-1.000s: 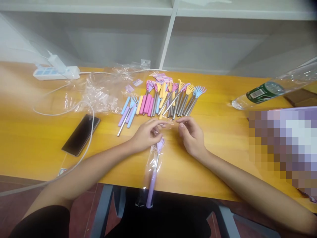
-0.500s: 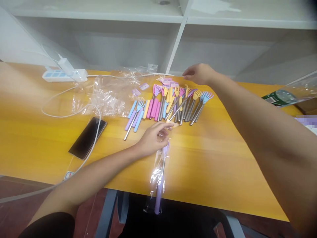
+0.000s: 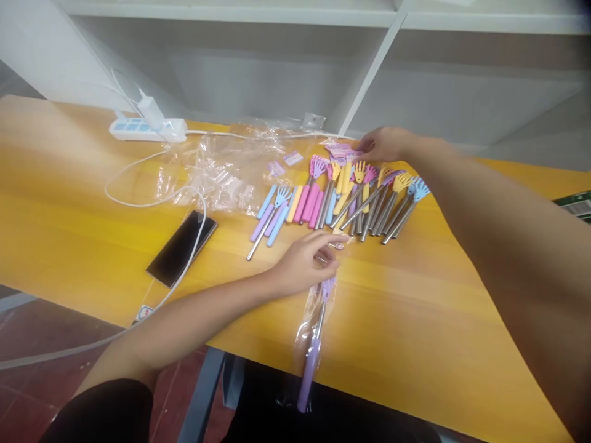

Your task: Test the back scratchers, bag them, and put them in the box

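Note:
My left hand (image 3: 307,264) is closed on the upper end of a clear plastic bag (image 3: 302,332). Inside the bag lies a back scratcher (image 3: 310,369) with a purple handle, metal rod and purple hand-shaped head, its handle end past the table's front edge. At the back, my right hand (image 3: 385,146) has its fingers curled down at a pile of small purple-and-white cards (image 3: 339,151); whether a card is between the fingertips is hidden. Between the hands lie several loose back scratchers (image 3: 397,200) with metal rods, and coloured handles (image 3: 307,206) in pink, yellow, blue and purple.
Clear plastic bags (image 3: 221,172) are heaped at the back left. A white cable (image 3: 199,240) runs from the power strip (image 3: 148,129) across a black phone (image 3: 182,249). White shelving (image 3: 277,67) rises behind the table; a green object (image 3: 575,205) shows at the right edge.
My right hand has come down onto the cards from just beyond them. The left hand keeps its hold on the bag. The whole view has shifted, with the table's things farther right.

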### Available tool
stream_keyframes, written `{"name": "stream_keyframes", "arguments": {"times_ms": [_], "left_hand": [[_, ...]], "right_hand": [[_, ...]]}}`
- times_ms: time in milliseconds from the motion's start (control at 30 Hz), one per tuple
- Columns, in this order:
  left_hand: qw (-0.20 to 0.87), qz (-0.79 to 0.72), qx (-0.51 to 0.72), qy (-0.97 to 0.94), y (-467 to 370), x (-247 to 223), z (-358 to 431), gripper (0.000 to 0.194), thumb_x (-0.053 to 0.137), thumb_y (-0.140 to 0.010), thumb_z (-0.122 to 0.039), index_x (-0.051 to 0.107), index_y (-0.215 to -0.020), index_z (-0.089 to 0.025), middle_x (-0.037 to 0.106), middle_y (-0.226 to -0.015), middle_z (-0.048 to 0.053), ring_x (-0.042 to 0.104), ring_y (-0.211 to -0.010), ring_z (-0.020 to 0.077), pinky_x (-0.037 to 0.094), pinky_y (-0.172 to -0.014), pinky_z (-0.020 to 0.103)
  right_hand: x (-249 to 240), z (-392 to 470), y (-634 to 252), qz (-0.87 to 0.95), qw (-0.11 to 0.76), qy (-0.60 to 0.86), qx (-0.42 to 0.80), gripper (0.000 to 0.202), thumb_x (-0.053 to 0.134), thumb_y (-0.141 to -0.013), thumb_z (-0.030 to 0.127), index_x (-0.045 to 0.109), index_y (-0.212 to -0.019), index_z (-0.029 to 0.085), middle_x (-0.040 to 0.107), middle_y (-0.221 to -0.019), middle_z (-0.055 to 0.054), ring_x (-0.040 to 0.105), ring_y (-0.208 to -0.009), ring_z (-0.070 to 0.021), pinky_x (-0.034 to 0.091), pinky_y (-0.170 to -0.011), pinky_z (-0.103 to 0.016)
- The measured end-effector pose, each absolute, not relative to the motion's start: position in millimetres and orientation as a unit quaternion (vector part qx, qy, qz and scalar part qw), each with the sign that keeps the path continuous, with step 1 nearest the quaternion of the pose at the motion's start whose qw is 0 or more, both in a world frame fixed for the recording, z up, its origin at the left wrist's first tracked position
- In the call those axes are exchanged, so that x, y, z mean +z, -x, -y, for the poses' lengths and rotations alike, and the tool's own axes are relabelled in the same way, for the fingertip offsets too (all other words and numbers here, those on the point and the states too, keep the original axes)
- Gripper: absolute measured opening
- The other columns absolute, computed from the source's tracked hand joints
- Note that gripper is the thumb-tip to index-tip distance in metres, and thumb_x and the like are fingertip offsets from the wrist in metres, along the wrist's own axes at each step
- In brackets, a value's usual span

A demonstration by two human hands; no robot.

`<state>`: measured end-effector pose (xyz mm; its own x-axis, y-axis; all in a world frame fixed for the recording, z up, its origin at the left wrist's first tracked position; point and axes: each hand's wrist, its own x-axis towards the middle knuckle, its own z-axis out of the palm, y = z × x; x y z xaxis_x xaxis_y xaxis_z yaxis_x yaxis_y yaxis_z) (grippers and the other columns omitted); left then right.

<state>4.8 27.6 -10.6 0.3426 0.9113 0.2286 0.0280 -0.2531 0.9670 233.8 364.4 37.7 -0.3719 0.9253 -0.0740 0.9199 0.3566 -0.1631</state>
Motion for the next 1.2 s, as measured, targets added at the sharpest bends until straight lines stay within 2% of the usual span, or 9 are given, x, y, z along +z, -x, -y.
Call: {"name": "stream_keyframes", "arguments": {"times_ms": [267,467,567,633,700,767,867,967,1200], "left_hand": [[0.499,-0.363,0.440,-0.652,-5,-7,-28,0.038,0.066,-0.095,-0.015,0.068,-0.132,-0.022,0.070,-0.128,0.011,0.071,-0.094,0.0147,0.062,-0.088,0.036],[0.510,-0.377,0.434,-0.640,-2,-8,-28,0.042,0.066,-0.094,-0.014,0.067,-0.135,-0.023,0.065,-0.132,0.011,0.070,-0.094,0.0147,0.063,-0.088,0.035],[0.515,-0.382,0.436,-0.632,0,-10,-29,0.046,0.066,-0.094,-0.013,0.066,-0.138,-0.024,0.062,-0.134,0.012,0.069,-0.094,0.0144,0.063,-0.086,0.034],[0.517,-0.378,0.441,-0.629,0,-11,-30,0.048,0.066,-0.093,-0.012,0.066,-0.139,-0.025,0.062,-0.134,0.012,0.069,-0.093,0.0137,0.062,-0.087,0.033],[0.513,-0.378,0.444,-0.630,0,-12,-32,0.048,0.067,-0.093,-0.013,0.067,-0.139,-0.026,0.062,-0.135,0.011,0.068,-0.096,0.0138,0.062,-0.089,0.032],[0.505,-0.387,0.443,-0.632,0,-12,-33,0.047,0.068,-0.094,-0.015,0.068,-0.139,-0.026,0.063,-0.137,0.011,0.067,-0.102,0.0160,0.061,-0.091,0.032],[0.505,-0.395,0.436,-0.632,2,-12,-35,0.047,0.070,-0.094,-0.019,0.067,-0.141,-0.027,0.064,-0.143,0.011,0.066,-0.114,0.0204,0.059,-0.094,0.034],[0.520,-0.396,0.424,-0.627,4,-13,-36,0.048,0.074,-0.094,-0.024,0.067,-0.142,-0.027,0.064,-0.147,0.011,0.065,-0.124,0.0237,0.058,-0.101,0.037],[0.546,-0.403,0.404,-0.613,4,-7,-35,0.048,0.074,-0.094,-0.023,0.067,-0.142,-0.022,0.064,-0.147,0.014,0.066,-0.128,0.0244,0.055,-0.108,0.040]], "right_hand": [[50,-351,-229,0.788,-0.023,0.608,0.095,0.066,0.075,-0.066,0.056,0.077,-0.086,-0.007,0.078,-0.100,-0.016,0.059,-0.077,-0.0039,0.037,-0.072,-0.034],[83,-331,-241,0.719,0.022,0.678,0.149,0.066,0.071,-0.074,0.059,0.074,-0.089,-0.006,0.076,-0.109,-0.017,0.062,-0.092,-0.0070,0.038,-0.076,-0.037],[100,-311,-256,0.685,0.110,0.701,0.166,0.066,0.068,-0.083,0.053,0.073,-0.102,-0.010,0.074,-0.113,-0.020,0.059,-0.086,-0.0041,0.036,-0.071,-0.036],[105,-288,-267,0.674,0.225,0.677,0.191,0.060,0.066,-0.092,0.044,0.071,-0.117,-0.010,0.073,-0.116,-0.022,0.057,-0.079,-0.0005,0.036,-0.068,-0.035],[100,-254,-277,0.655,0.354,0.618,0.254,0.052,0.071,-0.098,0.024,0.062,-0.141,-0.004,0.073,-0.117,-0.021,0.054,-0.070,0.0014,0.039,-0.067,-0.032],[86,-211,-283,0.594,0.442,0.546,0.392,0.066,0.067,-0.099,0.005,0.046,-0.161,0.013,0.073,-0.108,-0.010,0.055,-0.064,-0.0006,0.042,-0.064,-0.029],[52,-138,-279,0.518,0.499,0.450,0.529,0.059,0.072,-0.094,0.010,0.056,-0.148,0.026,0.066,-0.088,0.001,0.060,-0.062,-0.0077,0.050,-0.059,-0.025],[18,-81,-261,0.467,0.520,0.427,0.574,0.041,0.080,-0.084,0.024,0.065,-0.122,0.027,0.067,-0.096,0.001,0.064,-0.065,-0.0107,0.055,-0.054,-0.024],[-14,-54,-235,0.480,0.529,0.401,0.573,0.045,0.084,-0.088,0.047,0.046,-0.101,0.026,0.067,-0.085,0.003,0.068,-0.070,-0.0153,0.062,-0.066,-0.030]]}}
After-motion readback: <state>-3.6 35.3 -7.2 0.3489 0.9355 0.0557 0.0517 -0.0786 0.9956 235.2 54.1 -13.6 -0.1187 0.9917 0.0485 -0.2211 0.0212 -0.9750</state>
